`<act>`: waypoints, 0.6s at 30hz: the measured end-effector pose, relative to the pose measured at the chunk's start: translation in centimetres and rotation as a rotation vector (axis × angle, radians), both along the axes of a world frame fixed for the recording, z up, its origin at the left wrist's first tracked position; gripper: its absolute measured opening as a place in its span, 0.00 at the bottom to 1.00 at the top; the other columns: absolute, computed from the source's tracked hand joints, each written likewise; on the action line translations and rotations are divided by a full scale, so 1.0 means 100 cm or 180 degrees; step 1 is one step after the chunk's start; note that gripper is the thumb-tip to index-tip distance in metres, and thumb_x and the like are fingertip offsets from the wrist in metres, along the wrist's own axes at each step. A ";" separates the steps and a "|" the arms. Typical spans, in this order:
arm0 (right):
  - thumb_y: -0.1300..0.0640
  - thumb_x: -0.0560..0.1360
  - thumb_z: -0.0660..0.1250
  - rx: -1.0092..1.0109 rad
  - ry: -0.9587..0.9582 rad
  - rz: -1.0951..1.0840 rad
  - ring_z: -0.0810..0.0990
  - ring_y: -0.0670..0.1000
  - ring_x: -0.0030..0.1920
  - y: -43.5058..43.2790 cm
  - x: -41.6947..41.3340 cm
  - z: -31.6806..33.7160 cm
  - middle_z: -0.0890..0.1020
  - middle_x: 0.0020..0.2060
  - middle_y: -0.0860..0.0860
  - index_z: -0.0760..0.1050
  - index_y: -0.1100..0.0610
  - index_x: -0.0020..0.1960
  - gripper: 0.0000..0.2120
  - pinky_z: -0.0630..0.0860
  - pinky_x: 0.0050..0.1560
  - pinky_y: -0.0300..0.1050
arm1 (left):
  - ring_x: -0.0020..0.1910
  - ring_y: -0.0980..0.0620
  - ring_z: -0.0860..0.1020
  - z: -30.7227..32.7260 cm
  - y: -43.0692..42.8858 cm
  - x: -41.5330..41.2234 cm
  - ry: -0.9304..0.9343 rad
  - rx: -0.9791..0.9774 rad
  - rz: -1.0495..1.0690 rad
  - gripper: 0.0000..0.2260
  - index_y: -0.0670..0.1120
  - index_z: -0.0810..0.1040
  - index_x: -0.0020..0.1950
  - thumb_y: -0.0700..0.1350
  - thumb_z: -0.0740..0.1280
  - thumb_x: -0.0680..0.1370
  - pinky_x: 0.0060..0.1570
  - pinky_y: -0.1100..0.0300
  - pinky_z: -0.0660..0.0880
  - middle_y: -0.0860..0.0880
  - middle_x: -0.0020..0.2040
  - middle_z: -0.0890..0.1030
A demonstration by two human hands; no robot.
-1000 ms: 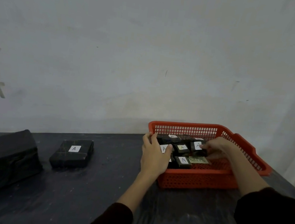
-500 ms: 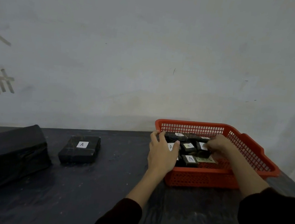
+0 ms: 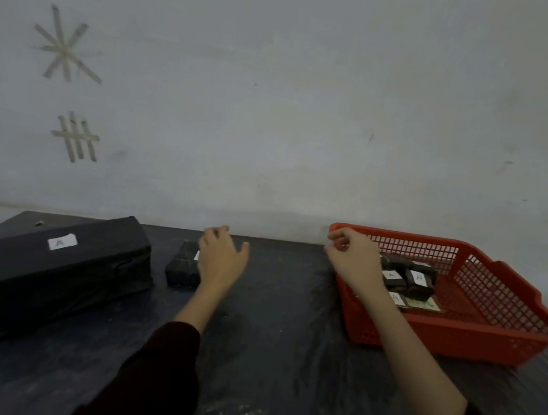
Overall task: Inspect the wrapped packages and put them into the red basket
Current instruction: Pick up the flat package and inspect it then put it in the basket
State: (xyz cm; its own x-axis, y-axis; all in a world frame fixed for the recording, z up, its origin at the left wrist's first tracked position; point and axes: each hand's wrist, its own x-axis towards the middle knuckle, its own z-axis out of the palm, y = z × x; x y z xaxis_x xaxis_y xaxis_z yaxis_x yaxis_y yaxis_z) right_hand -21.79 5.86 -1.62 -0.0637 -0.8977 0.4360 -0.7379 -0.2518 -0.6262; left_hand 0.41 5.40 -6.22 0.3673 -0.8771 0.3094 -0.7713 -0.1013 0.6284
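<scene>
Left hand [image 3: 221, 263] quit red basket [image 3: 449, 339], spread above black white-labelled package [image 3: 180, 266] | right hand [image 3: 352, 261] loosely curled, empty

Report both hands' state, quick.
Left hand: open, fingers spread by the small black wrapped package, not gripping it.
Right hand: open, loosely curled, empty, over the red basket rim.

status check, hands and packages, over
Left hand open, at small package, not yet gripped. Right hand open, empty, over red basket rim. Large package sits left; nothing in the way.
</scene>
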 end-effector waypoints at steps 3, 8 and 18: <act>0.55 0.72 0.68 0.0076 0.0460 -0.0032 0.74 0.57 0.58 0.004 0.015 -0.012 0.79 0.51 0.54 0.77 0.54 0.56 0.12 0.71 0.52 0.48 | 0.73 0.36 0.59 -0.006 -0.001 0.047 -0.0154 0.0733 0.0359 0.33 0.35 0.58 0.74 0.56 0.63 0.79 0.68 0.46 0.63 0.34 0.74 0.59; 0.55 0.74 0.67 0.0171 0.0620 -0.0111 0.69 0.57 0.62 0.007 0.017 -0.013 0.77 0.57 0.55 0.76 0.54 0.58 0.13 0.68 0.54 0.48 | 0.70 0.37 0.68 -0.024 -0.013 0.083 -0.0003 0.1584 0.0288 0.45 0.33 0.59 0.74 0.68 0.61 0.73 0.65 0.47 0.69 0.35 0.73 0.65; 0.55 0.73 0.68 0.0139 0.0600 -0.0151 0.72 0.58 0.60 0.010 0.022 -0.011 0.78 0.55 0.56 0.76 0.54 0.57 0.13 0.70 0.57 0.49 | 0.63 0.38 0.71 0.003 0.009 0.068 0.0793 0.0773 0.0264 0.35 0.38 0.73 0.64 0.58 0.76 0.67 0.56 0.49 0.73 0.35 0.68 0.67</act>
